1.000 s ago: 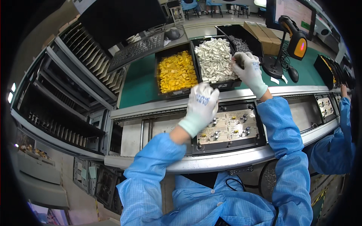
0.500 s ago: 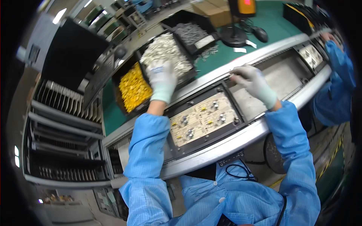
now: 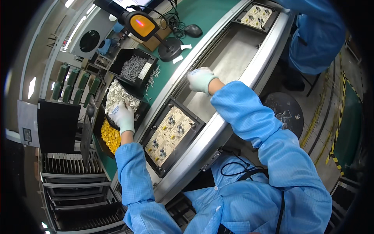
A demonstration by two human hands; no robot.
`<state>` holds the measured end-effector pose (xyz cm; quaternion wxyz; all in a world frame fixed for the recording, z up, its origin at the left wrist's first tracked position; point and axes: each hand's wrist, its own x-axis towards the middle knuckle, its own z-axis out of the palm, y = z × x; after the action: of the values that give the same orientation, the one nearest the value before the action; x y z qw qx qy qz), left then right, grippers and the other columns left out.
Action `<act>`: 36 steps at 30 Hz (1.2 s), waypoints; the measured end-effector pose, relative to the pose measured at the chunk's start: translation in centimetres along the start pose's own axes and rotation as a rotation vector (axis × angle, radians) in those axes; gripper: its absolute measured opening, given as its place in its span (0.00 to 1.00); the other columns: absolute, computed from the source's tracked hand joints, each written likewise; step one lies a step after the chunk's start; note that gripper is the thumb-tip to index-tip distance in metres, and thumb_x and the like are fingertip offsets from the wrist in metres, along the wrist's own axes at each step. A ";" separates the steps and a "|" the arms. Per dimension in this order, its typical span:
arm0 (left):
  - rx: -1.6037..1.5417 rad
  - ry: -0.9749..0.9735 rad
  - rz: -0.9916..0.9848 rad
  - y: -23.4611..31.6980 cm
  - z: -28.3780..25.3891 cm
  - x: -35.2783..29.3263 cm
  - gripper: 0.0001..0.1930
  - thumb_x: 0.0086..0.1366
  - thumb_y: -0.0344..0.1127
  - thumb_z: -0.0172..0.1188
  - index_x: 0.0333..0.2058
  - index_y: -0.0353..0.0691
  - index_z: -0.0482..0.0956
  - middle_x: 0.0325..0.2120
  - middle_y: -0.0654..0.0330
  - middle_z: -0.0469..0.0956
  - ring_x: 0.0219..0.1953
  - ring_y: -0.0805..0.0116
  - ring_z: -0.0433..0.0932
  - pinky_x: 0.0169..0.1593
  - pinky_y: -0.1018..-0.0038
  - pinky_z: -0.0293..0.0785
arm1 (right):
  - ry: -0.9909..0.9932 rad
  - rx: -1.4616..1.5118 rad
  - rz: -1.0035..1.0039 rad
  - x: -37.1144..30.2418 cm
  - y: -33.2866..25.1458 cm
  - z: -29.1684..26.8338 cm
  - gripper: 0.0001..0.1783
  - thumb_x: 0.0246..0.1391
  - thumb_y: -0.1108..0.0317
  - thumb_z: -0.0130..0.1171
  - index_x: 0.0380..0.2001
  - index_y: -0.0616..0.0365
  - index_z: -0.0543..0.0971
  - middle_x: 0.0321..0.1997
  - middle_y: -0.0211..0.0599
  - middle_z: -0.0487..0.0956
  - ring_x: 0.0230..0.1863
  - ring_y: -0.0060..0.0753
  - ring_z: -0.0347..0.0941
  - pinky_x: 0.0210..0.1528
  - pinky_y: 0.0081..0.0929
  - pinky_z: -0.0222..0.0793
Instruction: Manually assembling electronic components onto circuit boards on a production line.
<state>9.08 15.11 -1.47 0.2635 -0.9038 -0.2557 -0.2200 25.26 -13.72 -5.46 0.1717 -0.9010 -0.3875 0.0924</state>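
My left hand (image 3: 122, 117), in a white glove, reaches into a black bin of small white parts (image 3: 117, 94). Its fingers are curled with the tips among the parts; what they grip is hidden. My right hand (image 3: 201, 80), also gloved, is closed in a loose fist over the far rail of the conveyor. Anything inside that fist cannot be seen. Between my arms, a beige circuit board (image 3: 167, 134) carrying several capacitors and small yellow parts lies in a black frame (image 3: 152, 165) on the conveyor.
Bins of yellow parts (image 3: 110, 136) and grey parts (image 3: 133, 68) flank the white ones. Loose grey pieces lie on the green table (image 3: 187, 43). A scanner on a stand (image 3: 170, 48) and a mouse (image 3: 193, 31) sit beyond. Another framed board (image 3: 256, 17) is up the conveyor, near a person in blue (image 3: 317, 43).
The view has swung to the right and turned. My left hand stays at the white parts. My right hand has gone from a pinch at the rail to a closed fist.
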 end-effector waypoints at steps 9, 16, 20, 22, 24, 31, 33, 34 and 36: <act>-0.081 0.303 0.060 -4.1 -0.5 -1.3 0.17 0.56 0.44 0.60 0.38 0.37 0.76 0.40 0.51 0.76 0.49 0.49 0.70 0.52 0.55 0.63 | -0.121 -0.110 -0.398 1.4 -2.4 2.3 0.21 0.46 0.50 0.62 0.33 0.59 0.82 0.36 0.49 0.81 0.40 0.52 0.78 0.43 0.43 0.75; -0.769 0.464 -0.198 -3.6 -6.4 -11.7 0.01 0.60 0.27 0.55 0.31 0.39 0.75 0.29 0.56 0.76 0.37 0.58 0.72 0.45 0.64 0.65 | 0.011 -0.218 -0.349 2.8 0.5 5.1 0.13 0.49 0.60 0.55 0.32 0.57 0.80 0.37 0.50 0.80 0.42 0.52 0.77 0.47 0.44 0.72; -1.147 0.116 -0.751 -5.1 -4.8 -19.8 0.07 0.67 0.29 0.52 0.34 0.33 0.76 0.28 0.63 0.76 0.31 0.77 0.73 0.37 0.80 0.69 | -0.099 -0.267 -0.307 1.8 -2.9 4.9 0.09 0.48 0.66 0.54 0.32 0.57 0.80 0.39 0.48 0.80 0.44 0.50 0.77 0.48 0.42 0.72; -1.367 0.034 -0.878 -5.2 -2.9 -21.7 0.07 0.67 0.31 0.54 0.36 0.33 0.77 0.29 0.64 0.77 0.31 0.79 0.73 0.37 0.80 0.70 | -0.115 -0.319 -0.318 1.9 -3.1 5.7 0.09 0.49 0.71 0.53 0.34 0.56 0.79 0.42 0.47 0.80 0.46 0.49 0.76 0.50 0.40 0.72; -1.617 -0.061 -0.931 -3.6 -3.7 -21.3 0.07 0.67 0.32 0.55 0.36 0.34 0.78 0.29 0.65 0.77 0.31 0.79 0.73 0.37 0.80 0.70 | -0.104 -0.367 -0.351 1.8 -2.7 6.7 0.09 0.49 0.72 0.53 0.35 0.56 0.78 0.42 0.46 0.80 0.47 0.49 0.76 0.50 0.41 0.71; -1.624 0.020 -0.939 -4.3 -1.3 -21.4 0.05 0.66 0.28 0.53 0.33 0.35 0.78 0.28 0.65 0.77 0.29 0.80 0.71 0.36 0.81 0.68 | 0.044 -0.260 -0.191 1.8 -2.0 5.2 0.14 0.50 0.59 0.53 0.30 0.58 0.81 0.37 0.49 0.81 0.43 0.50 0.77 0.49 0.43 0.71; -1.633 -0.006 -0.897 -5.2 -0.4 -21.9 0.06 0.67 0.31 0.54 0.36 0.34 0.77 0.32 0.62 0.79 0.31 0.73 0.78 0.37 0.76 0.79 | 0.097 -0.235 -0.107 2.1 -1.9 4.9 0.15 0.51 0.59 0.53 0.30 0.58 0.81 0.37 0.48 0.81 0.43 0.50 0.77 0.49 0.43 0.71; -1.714 -0.049 -0.961 -5.2 -0.7 -21.8 0.06 0.67 0.30 0.53 0.36 0.35 0.77 0.32 0.61 0.79 0.31 0.73 0.78 0.37 0.76 0.79 | 0.146 -0.201 -0.031 2.2 -2.2 4.7 0.15 0.51 0.58 0.52 0.30 0.57 0.81 0.37 0.48 0.81 0.43 0.50 0.77 0.49 0.43 0.70; -1.733 -0.175 -1.024 -4.9 -1.1 -21.3 0.06 0.68 0.30 0.51 0.37 0.35 0.77 0.32 0.61 0.78 0.31 0.72 0.79 0.36 0.76 0.78 | 0.131 -0.270 -0.076 2.2 -3.2 5.5 0.17 0.52 0.55 0.53 0.31 0.57 0.81 0.37 0.48 0.81 0.42 0.50 0.77 0.49 0.44 0.71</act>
<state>-10.53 10.68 -10.14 -0.6295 -0.5783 -0.3836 -0.3494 22.96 -8.73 -9.40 0.0773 -0.9047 -0.4182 -0.0261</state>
